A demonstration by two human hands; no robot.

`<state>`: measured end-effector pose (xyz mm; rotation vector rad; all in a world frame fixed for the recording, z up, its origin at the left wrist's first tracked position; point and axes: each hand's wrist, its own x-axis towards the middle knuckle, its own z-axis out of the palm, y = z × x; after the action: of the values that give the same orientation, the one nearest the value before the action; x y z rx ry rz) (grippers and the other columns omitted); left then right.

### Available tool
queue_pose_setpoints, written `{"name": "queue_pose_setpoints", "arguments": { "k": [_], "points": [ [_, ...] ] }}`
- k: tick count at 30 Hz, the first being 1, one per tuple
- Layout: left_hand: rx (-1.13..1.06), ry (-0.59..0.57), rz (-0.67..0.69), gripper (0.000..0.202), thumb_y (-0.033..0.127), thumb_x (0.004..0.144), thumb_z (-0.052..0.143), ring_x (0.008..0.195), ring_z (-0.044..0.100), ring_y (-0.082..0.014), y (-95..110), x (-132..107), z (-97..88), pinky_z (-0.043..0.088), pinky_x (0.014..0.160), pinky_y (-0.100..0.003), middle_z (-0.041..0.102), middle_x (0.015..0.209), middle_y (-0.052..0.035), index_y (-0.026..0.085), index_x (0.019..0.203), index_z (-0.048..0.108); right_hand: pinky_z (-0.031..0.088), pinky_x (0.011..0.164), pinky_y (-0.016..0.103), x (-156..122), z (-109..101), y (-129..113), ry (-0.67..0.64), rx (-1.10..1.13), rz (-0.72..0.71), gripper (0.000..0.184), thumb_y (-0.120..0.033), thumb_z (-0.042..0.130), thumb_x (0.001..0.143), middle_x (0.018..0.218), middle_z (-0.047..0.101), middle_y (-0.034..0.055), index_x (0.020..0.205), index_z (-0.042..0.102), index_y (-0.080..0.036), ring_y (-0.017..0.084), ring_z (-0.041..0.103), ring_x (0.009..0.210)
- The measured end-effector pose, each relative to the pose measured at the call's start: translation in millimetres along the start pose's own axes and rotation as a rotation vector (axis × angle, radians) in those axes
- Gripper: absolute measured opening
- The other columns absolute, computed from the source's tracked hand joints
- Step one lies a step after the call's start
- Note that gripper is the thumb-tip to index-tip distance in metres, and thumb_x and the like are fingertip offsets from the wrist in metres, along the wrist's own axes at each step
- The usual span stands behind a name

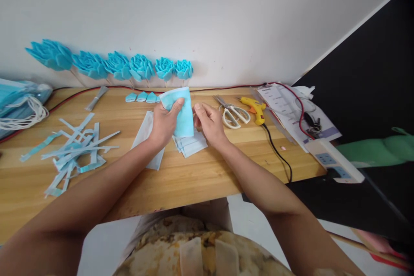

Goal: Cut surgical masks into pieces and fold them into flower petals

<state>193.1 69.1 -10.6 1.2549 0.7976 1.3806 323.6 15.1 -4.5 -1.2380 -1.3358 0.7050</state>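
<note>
My left hand grips a light blue sheet of mask fabric, thumb on its face, and holds it up over the table. Close to the sheet's right edge is my right hand, its fingers curled in and thumb against them; whatever they may pinch is hidden. Below the sheet lie several pale blue fabric pieces. Another pale piece lies flat under my left wrist. Small folded blue petals form a row behind my left hand, the last partly covered by the sheet.
Blue fabric flowers on sticks lean along the wall. Cut strips are heaped at left, near bagged masks. White-handled scissors, a yellow glue gun with a black cord, papers and a power strip are at right.
</note>
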Motion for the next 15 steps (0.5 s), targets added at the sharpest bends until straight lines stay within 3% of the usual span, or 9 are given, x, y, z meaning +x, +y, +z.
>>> {"name": "queue_pose_setpoints", "arguments": {
  "k": [7, 15],
  "points": [
    [-0.006, -0.077, -0.062, 0.041, 0.048, 0.074, 0.082, 0.054, 0.049, -0.008, -0.7, -6.2, 2.9, 0.045, 0.051, -0.02, 0.057, 0.062, 0.002, 0.016, 0.064, 0.058, 0.033, 0.052, 0.023, 0.0, 0.7, 2.1, 0.016, 0.002, -0.02, 0.052, -0.059, 0.059, 0.091, 0.055, 0.039, -0.0068, 0.061, 0.042, -0.021, 0.008, 0.038, 0.052],
    [0.02, -0.164, -0.097, 0.04, 0.052, 0.077, 0.078, 0.056, 0.056, -0.0116, 2.9, -8.0, 1.7, 0.049, 0.051, -0.022, 0.065, 0.066, -0.0017, 0.015, 0.07, 0.066, 0.041, 0.061, 0.024, 6.0, -7.6, -0.4, 0.038, 0.011, -0.012, 0.048, -0.059, 0.049, 0.097, 0.061, 0.052, -0.0041, 0.067, 0.05, -0.021, 0.01, 0.051, 0.061]
  ]
}}
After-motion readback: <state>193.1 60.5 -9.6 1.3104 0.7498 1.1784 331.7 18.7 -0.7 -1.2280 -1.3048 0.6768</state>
